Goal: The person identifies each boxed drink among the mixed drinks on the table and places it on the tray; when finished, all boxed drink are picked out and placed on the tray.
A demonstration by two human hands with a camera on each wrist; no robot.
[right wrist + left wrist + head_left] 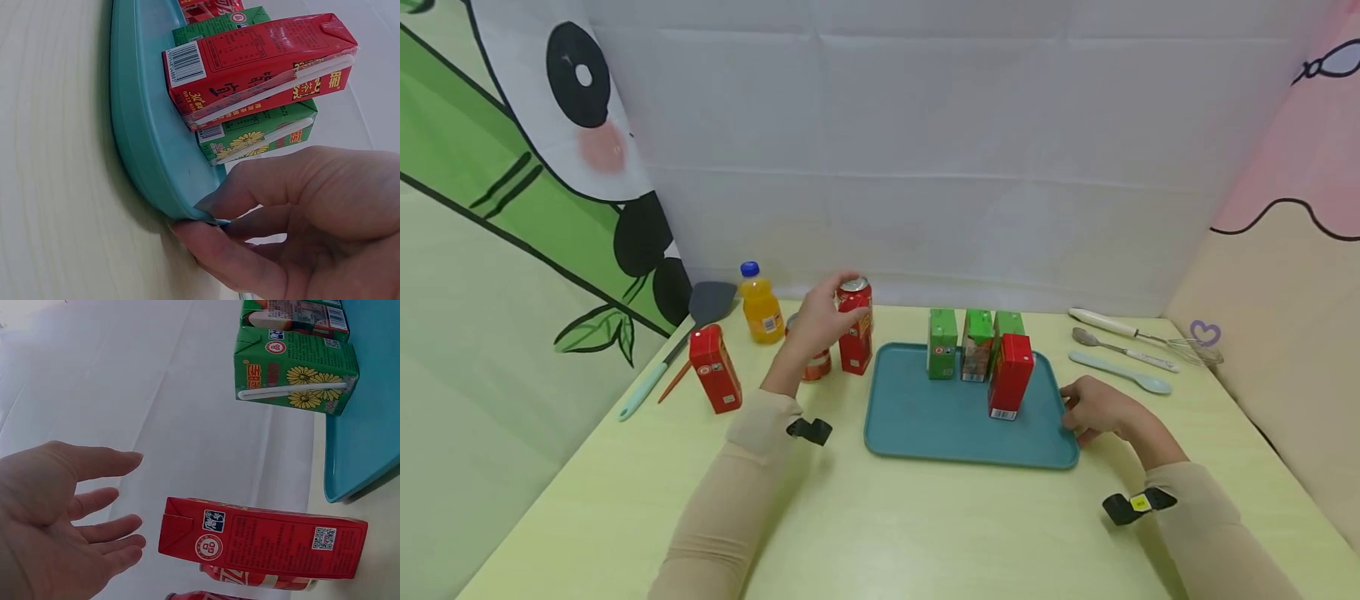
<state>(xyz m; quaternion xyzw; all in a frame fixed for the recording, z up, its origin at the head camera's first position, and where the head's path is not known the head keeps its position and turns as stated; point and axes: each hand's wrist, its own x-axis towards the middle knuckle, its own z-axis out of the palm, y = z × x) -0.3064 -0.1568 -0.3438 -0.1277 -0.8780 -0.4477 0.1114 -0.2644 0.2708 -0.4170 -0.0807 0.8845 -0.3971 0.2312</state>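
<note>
My left hand (822, 321) is near a red carton (854, 343) that stands left of the tray, a red can (857, 287) behind it. In the left wrist view the fingers of that hand (75, 515) are spread and apart from the red carton (269, 540). My right hand (1101, 408) grips the right rim of the blue tray (936, 433); the right wrist view shows the thumb and fingers of the hand (281, 219) pinching the rim (150, 169). On the tray stand a red carton (1011, 379) and three green cartons (942, 346).
At the left are another red carton (716, 371), an orange juice bottle (762, 308), a can (817, 367) partly behind my left arm, and a spatula (712, 302). On the right lie a whisk (1108, 323), a spoon (1120, 348) and a light blue utensil (1116, 371).
</note>
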